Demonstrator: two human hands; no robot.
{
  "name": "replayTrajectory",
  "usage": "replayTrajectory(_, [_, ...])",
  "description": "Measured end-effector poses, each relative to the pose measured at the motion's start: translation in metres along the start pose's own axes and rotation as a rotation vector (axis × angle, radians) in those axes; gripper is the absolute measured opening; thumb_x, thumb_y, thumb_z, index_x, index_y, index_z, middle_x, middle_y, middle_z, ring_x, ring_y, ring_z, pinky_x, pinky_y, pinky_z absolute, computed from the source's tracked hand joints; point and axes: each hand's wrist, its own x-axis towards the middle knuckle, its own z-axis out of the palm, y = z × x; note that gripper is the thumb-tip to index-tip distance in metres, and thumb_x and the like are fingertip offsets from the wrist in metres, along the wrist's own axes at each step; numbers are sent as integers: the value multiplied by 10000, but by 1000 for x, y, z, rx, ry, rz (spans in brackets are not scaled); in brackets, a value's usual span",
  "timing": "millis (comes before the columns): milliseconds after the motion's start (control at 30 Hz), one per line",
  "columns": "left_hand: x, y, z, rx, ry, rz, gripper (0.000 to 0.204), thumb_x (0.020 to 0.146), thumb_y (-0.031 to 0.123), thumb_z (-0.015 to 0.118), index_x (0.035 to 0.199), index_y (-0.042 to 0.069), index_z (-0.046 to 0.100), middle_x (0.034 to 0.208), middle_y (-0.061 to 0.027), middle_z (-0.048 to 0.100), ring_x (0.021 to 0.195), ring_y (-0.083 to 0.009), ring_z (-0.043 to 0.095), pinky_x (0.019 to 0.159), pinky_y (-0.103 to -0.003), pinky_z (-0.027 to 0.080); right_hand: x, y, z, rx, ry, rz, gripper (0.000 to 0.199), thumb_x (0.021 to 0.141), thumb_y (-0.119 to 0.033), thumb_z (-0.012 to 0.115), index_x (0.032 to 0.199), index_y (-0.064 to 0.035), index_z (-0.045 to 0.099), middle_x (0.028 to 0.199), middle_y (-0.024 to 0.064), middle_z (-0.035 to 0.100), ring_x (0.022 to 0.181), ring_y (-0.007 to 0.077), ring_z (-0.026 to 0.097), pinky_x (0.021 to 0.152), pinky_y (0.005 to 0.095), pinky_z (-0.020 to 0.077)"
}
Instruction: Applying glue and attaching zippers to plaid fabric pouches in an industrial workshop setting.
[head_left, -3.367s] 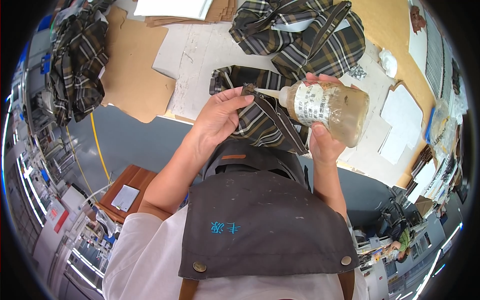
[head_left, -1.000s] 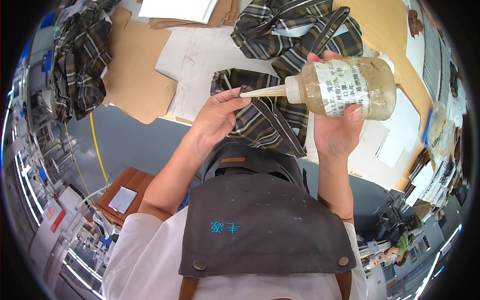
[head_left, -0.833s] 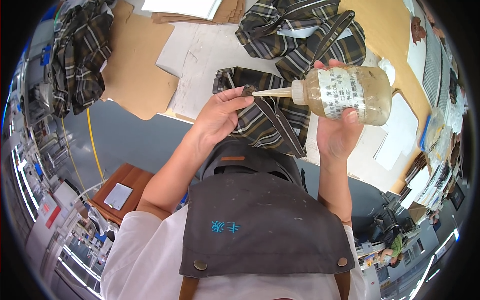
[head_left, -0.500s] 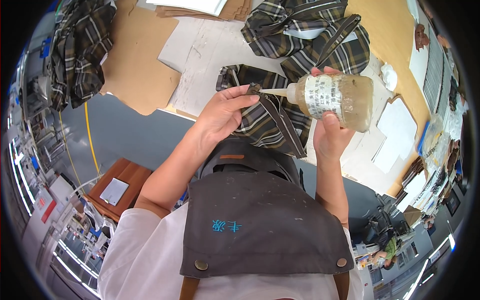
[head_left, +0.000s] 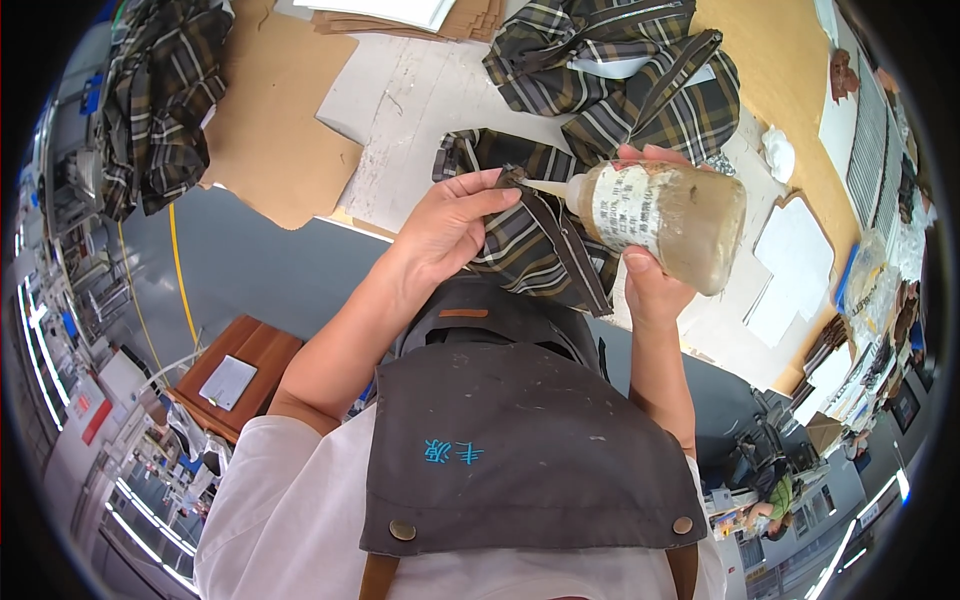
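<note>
My left hand (head_left: 452,222) pinches the end of a dark plaid fabric piece (head_left: 522,262) between thumb and fingers. A zipper strip (head_left: 568,250) runs along this piece, which lies over the table's near edge. In my right hand (head_left: 655,280) is a clear squeeze bottle (head_left: 690,220) with a worn paper label and a brownish content, tilted on its side. Its narrow pale nozzle points left and meets the fabric right by my left fingertips. The exact spot under the tip is too small to make out.
More plaid pieces with zippers (head_left: 620,75) lie at the back of the table (head_left: 400,100). Brown paper sheets (head_left: 275,130) and another plaid bundle (head_left: 165,100) are at the left. White paper pieces (head_left: 790,265) and a crumpled white wad (head_left: 777,153) sit at the right.
The bottle's base has swung toward me and its tilt has changed, while the nozzle stays at the fabric. My left hand has barely moved.
</note>
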Motion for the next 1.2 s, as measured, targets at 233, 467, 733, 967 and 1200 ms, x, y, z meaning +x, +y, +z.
replayTrajectory(233, [0, 0, 3, 6, 2, -1, 187, 757, -46, 615, 932, 5, 574, 898, -73, 615, 832, -122, 586, 758, -221, 475, -1, 0, 1, 16, 23, -28, 876, 647, -149, 759, 1312, -134, 189, 1213, 188, 387, 1118, 328, 439, 912, 441, 406])
replayTrajectory(467, [-1, 1, 2, 9, -21, -25, 197, 775, -43, 587, 964, 12, 584, 947, -74, 619, 893, -128, 578, 818, -246, 461, -1, 4, 2, 24, 34, -46, 859, 639, -137, 760, 1290, -134, 200, 1217, 186, 386, 1123, 329, 434, 919, 443, 395])
replayTrajectory(733, [0, 0, -1, -4, -23, -29, 189, 780, -34, 588, 961, 20, 583, 932, -69, 624, 865, -126, 590, 803, -250, 470, -4, 3, -3, 6, 18, -60, 817, 634, -84, 732, 1268, -128, 218, 1203, 192, 399, 1124, 331, 432, 920, 443, 391])
replayTrajectory(967, [1, 0, -4, -3, -34, -28, 156, 790, -24, 581, 939, 25, 578, 919, -66, 624, 856, -129, 594, 800, -252, 473, -7, -9, -8, 56, 100, -19, 734, 681, -146, 712, 1263, -87, 269, 1201, 205, 404, 1130, 353, 427, 912, 469, 403])
replayTrajectory(1200, [0, 3, -3, -20, -5, -39, 115, 783, -28, 589, 885, 22, 573, 886, -71, 618, 815, -141, 602, 760, -258, 491, 24, -77, -59, 1311, 312, 90, 530, 680, -121, 693, 1128, -10, 431, 1122, 160, 455, 1056, 312, 472, 848, 420, 455])
